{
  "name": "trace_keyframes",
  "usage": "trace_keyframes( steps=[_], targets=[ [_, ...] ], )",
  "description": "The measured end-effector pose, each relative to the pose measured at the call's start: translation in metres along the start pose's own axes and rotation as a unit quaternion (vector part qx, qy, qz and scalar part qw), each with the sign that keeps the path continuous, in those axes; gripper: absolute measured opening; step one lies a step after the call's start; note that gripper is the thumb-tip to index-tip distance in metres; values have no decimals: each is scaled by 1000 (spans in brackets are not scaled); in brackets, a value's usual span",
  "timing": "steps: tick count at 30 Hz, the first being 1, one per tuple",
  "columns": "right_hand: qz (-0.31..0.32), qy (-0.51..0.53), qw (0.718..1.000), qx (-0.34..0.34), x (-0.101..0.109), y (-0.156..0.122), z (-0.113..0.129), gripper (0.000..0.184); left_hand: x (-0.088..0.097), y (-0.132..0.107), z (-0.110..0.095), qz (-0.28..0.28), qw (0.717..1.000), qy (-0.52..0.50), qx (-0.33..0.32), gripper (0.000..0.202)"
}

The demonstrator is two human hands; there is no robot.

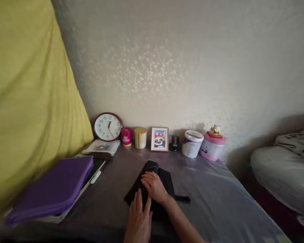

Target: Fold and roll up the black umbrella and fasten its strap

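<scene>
A folded black cloth piece (pixel 164 179) lies on the grey-covered table (pixel 202 192), with a short strap sticking out on its right side. My left hand (pixel 140 214) rests on its near part, fingers stretched forward and a little apart. Just beyond, my right hand (pixel 154 186) lies across the top of the cloth, fingers extended to the left. Both hands press flat and grip nothing. What kind of article the cloth is, I cannot tell. Its near edge is partly hidden by my hands and forearm.
Along the wall stand a clock (pixel 108 127), a pink tin (pixel 126 136), a yellow-lidded can (pixel 140 138), a panda picture frame (pixel 159 139), a small black object (pixel 174 143), a white tub (pixel 192 144) and a pink container (pixel 212 147). A purple folded item (pixel 53 187) lies left, beside a yellow curtain (pixel 35 101).
</scene>
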State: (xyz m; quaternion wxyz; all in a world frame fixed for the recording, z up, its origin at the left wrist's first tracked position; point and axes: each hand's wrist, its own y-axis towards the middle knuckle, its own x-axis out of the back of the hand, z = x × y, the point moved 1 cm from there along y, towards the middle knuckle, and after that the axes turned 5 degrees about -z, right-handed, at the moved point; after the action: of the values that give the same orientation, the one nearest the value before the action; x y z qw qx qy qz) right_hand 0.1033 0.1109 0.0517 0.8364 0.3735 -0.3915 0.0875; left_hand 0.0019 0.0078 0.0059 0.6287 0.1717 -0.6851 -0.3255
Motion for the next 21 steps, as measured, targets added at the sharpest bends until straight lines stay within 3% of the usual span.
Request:
trace_keyframes(
  steps=[7, 15, 21],
  targets=[
    [29, -78, 996, -35, -3, 30, -15, 25, -6, -1, 1, 90, 995, -29, 39, 52],
    [56, -140, 984, -99, -5, 55, -33, 29, 4, 8, 0, 216, 970, -47, 97, 56],
    [54, -162, 974, -152, -3, 62, -43, 31, 9, 13, -2, 244, 963, -50, 99, 55]
  ],
)
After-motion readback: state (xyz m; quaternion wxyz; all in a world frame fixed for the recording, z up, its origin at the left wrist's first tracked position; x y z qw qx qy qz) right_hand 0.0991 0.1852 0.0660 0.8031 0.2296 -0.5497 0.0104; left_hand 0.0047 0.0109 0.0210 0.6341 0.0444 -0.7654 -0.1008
